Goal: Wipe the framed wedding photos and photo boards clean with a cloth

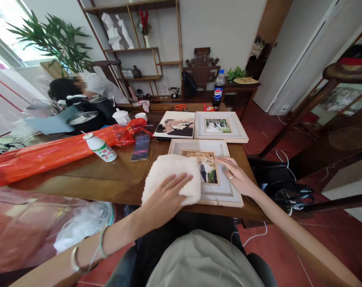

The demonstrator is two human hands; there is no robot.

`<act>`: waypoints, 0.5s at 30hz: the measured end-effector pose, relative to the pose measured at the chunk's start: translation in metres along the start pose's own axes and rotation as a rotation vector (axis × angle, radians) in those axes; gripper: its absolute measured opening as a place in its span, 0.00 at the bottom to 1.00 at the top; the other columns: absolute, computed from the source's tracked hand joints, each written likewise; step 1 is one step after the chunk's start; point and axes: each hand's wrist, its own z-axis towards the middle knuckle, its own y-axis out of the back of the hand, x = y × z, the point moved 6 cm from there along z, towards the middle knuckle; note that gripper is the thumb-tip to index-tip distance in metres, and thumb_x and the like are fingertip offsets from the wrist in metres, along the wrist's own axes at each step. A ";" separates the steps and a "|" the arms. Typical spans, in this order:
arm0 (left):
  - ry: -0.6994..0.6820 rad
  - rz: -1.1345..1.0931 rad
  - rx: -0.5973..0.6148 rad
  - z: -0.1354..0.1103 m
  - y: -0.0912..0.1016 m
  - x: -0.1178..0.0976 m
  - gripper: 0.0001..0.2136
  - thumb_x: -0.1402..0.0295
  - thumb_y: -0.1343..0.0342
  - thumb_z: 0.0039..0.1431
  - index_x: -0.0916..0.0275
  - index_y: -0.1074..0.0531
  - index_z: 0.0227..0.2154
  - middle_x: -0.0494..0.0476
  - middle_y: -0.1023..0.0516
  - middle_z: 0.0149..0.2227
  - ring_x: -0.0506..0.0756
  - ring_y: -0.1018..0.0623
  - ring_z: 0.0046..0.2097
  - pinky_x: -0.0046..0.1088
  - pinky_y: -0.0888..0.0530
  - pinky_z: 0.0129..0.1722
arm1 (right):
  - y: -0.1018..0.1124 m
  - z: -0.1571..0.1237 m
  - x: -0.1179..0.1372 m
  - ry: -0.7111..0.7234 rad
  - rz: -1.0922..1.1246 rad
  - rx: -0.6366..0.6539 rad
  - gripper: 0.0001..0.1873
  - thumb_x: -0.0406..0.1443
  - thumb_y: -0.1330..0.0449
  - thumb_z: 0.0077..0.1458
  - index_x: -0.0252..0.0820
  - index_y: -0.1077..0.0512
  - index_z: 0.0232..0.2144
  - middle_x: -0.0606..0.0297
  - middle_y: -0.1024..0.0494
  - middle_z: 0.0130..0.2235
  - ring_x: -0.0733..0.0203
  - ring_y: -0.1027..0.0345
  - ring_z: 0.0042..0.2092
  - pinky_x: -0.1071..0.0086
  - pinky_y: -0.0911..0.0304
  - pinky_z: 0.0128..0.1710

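The left hand (165, 196) lies flat on a white cloth (169, 170) covering the nearest photo frame (219, 196), fingers outstretched and close together. The right hand (236, 176) rests flat on the frame's right side, fingers slightly apart.

The cloth (169, 177) lying on the nearest frame (222, 191) is white, thick and fluffy, with a matt pile. The frame is pale painted wood, smooth, with a matt white mount and a faint sheen over its photo. The desk (109, 175) beneath the frame is dark brown wood, smooth and softly polished. Left of the frame, the orange bag (49, 153) is thin, crinkled, glossy plastic, and the bottle (101, 148) is white matt plastic.
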 end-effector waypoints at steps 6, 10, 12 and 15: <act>0.098 0.141 -0.063 0.062 -0.019 0.080 0.12 0.68 0.48 0.63 0.61 0.24 0.46 0.61 0.47 0.67 0.62 0.45 0.67 0.46 0.45 0.64 | 0.000 0.001 0.001 0.039 0.016 0.008 0.30 0.28 0.55 0.61 0.57 0.43 0.62 0.62 0.37 0.61 0.52 0.49 0.63 0.42 0.52 0.64; 0.109 0.161 -0.069 0.093 -0.021 0.115 0.14 0.68 0.50 0.65 0.63 0.26 0.49 0.62 0.48 0.67 0.62 0.45 0.67 0.46 0.46 0.64 | -0.001 0.000 -0.002 0.025 0.021 0.003 0.29 0.29 0.55 0.61 0.57 0.42 0.62 0.62 0.37 0.61 0.52 0.49 0.64 0.42 0.52 0.64; 0.119 0.161 -0.058 0.097 -0.023 0.116 0.13 0.68 0.50 0.65 0.64 0.24 0.47 0.63 0.48 0.67 0.63 0.44 0.67 0.46 0.44 0.64 | 0.000 0.000 -0.003 0.014 0.020 -0.002 0.29 0.29 0.55 0.61 0.57 0.42 0.62 0.62 0.37 0.61 0.52 0.49 0.64 0.42 0.52 0.64; 0.106 0.146 -0.017 0.085 -0.023 0.094 0.12 0.67 0.50 0.65 0.63 0.22 0.41 0.61 0.47 0.67 0.64 0.43 0.66 0.46 0.43 0.63 | 0.000 0.000 -0.002 -0.003 0.020 0.000 0.29 0.29 0.55 0.61 0.56 0.42 0.62 0.62 0.37 0.61 0.52 0.48 0.64 0.43 0.53 0.64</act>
